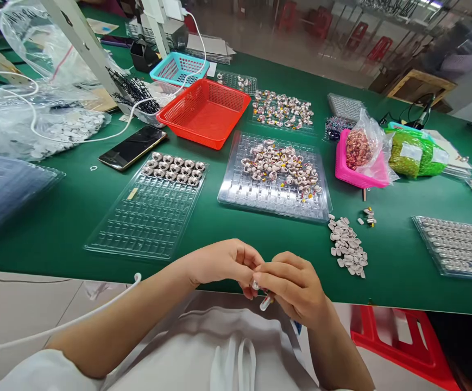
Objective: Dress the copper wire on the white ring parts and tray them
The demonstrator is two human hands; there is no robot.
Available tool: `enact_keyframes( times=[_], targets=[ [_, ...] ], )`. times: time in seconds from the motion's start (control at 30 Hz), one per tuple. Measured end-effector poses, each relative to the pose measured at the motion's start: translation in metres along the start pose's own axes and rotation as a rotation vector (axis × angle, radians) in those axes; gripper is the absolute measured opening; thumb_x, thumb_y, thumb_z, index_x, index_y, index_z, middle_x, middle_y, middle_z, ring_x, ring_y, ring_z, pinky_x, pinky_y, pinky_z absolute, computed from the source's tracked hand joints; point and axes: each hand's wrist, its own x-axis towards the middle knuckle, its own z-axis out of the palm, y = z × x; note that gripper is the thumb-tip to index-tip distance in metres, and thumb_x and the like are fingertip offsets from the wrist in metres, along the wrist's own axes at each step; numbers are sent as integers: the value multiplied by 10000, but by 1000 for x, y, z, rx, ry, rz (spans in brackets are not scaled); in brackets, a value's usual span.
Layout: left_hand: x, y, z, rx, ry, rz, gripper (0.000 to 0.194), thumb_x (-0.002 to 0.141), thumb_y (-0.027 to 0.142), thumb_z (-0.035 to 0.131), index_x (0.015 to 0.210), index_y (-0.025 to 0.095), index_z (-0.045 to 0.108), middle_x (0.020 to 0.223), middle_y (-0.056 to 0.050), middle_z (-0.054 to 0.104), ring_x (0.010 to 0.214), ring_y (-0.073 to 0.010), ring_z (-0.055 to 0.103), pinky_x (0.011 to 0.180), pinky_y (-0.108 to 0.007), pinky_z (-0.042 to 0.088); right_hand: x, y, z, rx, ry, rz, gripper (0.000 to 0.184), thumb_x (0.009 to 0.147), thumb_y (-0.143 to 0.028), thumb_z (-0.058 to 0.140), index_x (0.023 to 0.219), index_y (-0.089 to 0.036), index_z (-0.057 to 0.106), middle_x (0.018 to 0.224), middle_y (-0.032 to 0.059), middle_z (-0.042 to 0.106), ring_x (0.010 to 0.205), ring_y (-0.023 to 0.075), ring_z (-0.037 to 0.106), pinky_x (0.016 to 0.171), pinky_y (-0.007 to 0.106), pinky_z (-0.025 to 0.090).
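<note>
At the front edge of the table, my left hand [230, 263] and my right hand [299, 288] meet, fingers closed together around a small whitish electronic part [265, 302]. Its shiny lower end pokes out below the fingers; the rest is mostly hidden. Beyond my hands, loose white-and-silver parts with yellow bits [276, 163] lie heaped on a stack of clear trays [256, 202]. To the left, a clear compartment tray [138, 233] holds rows of similar parts [173, 168] at its far end. Right of my hands lies a pile of small grey oval covers [347, 247].
A red basket [207, 117], a blue basket [170, 68] and a phone [133, 147] are at the back left. A pink basket [344, 168] with bagged red parts stands at the right. A filled tray [459, 247] lies far right. A white cable [97, 140] crosses the left side.
</note>
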Motion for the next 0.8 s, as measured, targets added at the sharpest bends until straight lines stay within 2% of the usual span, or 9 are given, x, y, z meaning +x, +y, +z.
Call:
enact_keyframes(
  times=[0.1, 0.17, 0.23, 0.3, 0.43, 0.63, 0.8],
  targets=[
    [-4, 5, 9, 141, 84, 82, 33, 775, 163, 720, 799, 152, 740, 673, 3, 742, 627, -140, 699, 675, -244, 562, 1, -1, -2, 8, -10, 18, 356, 987, -136, 490, 1302, -277, 579, 1062, 75, 757, 844, 195, 665, 708, 343, 570],
    [-9, 8, 16, 311, 209, 194, 92, 814, 151, 669, 837, 154, 759, 747, -22, 760, 704, -155, 710, 701, -243, 556, -2, -2, -4, 53, 54, 146, 365, 966, -99, 501, 1268, -282, 593, 1089, 79, 727, 868, 185, 668, 730, 336, 574],
    [-13, 9, 21, 499, 354, 352, 174, 842, 123, 625, 919, 159, 776, 827, -49, 772, 769, -165, 715, 734, -247, 554, -7, -3, -3, 91, 124, 329, 311, 942, -111, 561, 1199, -275, 619, 1050, 68, 692, 815, 162, 663, 665, 290, 562],
    [-16, 8, 24, 626, 438, 497, 249, 859, 96, 595, 1011, 171, 777, 864, -62, 775, 788, -166, 715, 744, -248, 553, -11, -4, 0, 113, 146, 464, 236, 904, -164, 651, 1119, -259, 636, 975, 42, 667, 732, 140, 637, 583, 250, 526],
    [-14, 3, 26, 715, 463, 620, 278, 891, 102, 593, 1072, 206, 777, 892, -67, 770, 781, -159, 709, 719, -241, 549, -13, -6, 9, 102, 156, 513, 120, 907, -174, 642, 1007, -240, 635, 880, 20, 652, 721, 140, 613, 587, 246, 507],
    [-8, -3, 24, 747, 500, 706, 251, 900, 87, 614, 1071, 193, 765, 877, -66, 783, 793, -152, 725, 723, -224, 553, -10, -8, 12, 135, 174, 510, 122, 935, -126, 574, 968, -223, 639, 880, 27, 659, 731, 134, 606, 588, 236, 480],
    [-5, -8, 22, 792, 534, 735, 254, 888, 73, 605, 1052, 194, 758, 834, -55, 791, 788, -150, 729, 726, -224, 557, -7, -9, 12, 205, 177, 644, 125, 897, -112, 565, 848, -209, 627, 775, 2, 622, 648, 119, 555, 552, 225, 442]
  ],
)
